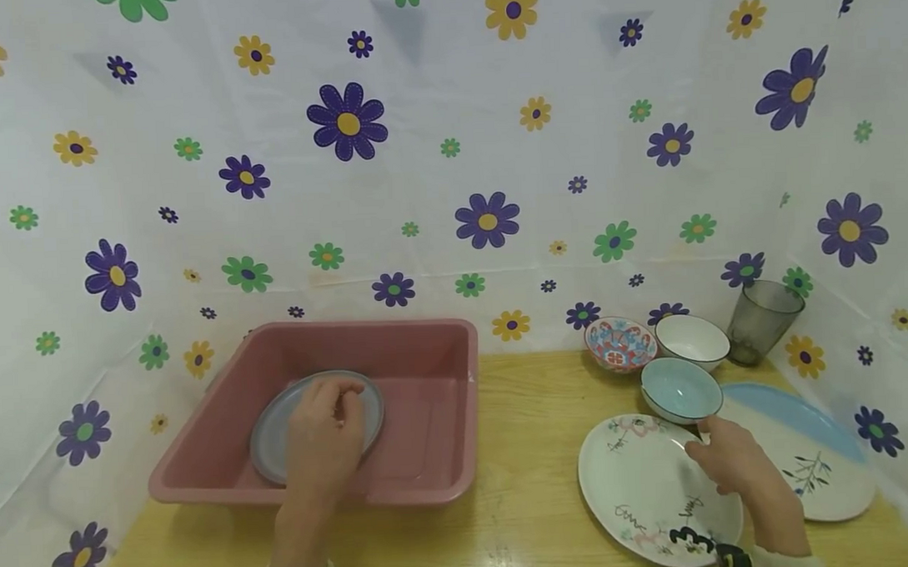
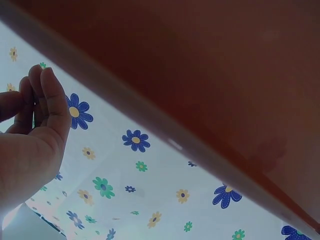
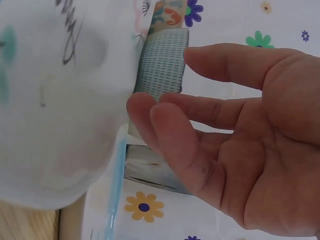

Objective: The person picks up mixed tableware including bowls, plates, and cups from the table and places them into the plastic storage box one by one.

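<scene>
A grey-blue plate point(image 1: 275, 427) lies in the pink plastic basin point(image 1: 425, 435). Above that plate is my left hand point(image 1: 324, 434), its fingers loosely curled; the left wrist view shows nothing held in the hand point(image 2: 42, 120). On the right, my right hand point(image 1: 734, 461) is at the upper right edge of a white floral plate point(image 1: 641, 485), just in front of a light-blue bowl point(image 1: 681, 390). Between thumb and fingers of this hand point(image 3: 245, 145) there is a gap with nothing gripped. Whether a fingertip touches the floral plate point(image 3: 55, 145), I cannot tell.
Behind stand a red-and-blue patterned bowl point(image 1: 621, 344), a white bowl point(image 1: 692, 342) and a tilted grey translucent cup point(image 1: 763, 323). A blue-and-white plate point(image 1: 836, 470) lies at the far right. Flowered cloth point(image 1: 420, 176) encloses the wooden table point(image 1: 527, 448).
</scene>
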Motion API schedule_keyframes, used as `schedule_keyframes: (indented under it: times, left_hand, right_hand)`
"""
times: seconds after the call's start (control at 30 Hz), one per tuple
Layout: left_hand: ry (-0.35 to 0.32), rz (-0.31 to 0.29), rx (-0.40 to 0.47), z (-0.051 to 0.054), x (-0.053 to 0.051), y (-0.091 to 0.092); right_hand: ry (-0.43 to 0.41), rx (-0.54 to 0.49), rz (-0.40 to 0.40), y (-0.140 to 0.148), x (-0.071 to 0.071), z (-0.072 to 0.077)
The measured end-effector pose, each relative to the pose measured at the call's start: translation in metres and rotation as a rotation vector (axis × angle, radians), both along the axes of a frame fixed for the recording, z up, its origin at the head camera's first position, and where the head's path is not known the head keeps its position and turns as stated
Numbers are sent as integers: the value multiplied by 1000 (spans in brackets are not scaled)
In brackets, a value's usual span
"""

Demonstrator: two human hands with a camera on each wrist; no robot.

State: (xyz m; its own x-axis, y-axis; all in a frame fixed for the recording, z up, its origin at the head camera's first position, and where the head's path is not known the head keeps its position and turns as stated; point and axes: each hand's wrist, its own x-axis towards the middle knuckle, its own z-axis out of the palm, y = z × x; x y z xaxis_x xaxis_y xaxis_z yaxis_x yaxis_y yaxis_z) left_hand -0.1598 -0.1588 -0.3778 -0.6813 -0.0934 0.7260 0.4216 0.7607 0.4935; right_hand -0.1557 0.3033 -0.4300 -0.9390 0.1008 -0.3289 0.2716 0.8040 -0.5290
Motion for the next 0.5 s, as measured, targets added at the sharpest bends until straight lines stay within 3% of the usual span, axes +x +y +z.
schedule_keyframes:
  times: [0.2,0.33,0.5]
  left_hand:
    - [0,1,-9,0,-1,0]
    - [-2,-6,-9,1,-1,0]
    - [5,-9,-11,2,0,1]
  right_hand:
    - [-41,23,-34,3,0,-2]
    - [-31,-8,-31,11,5,-4]
    - [-86,-42,-67,17,7,-7]
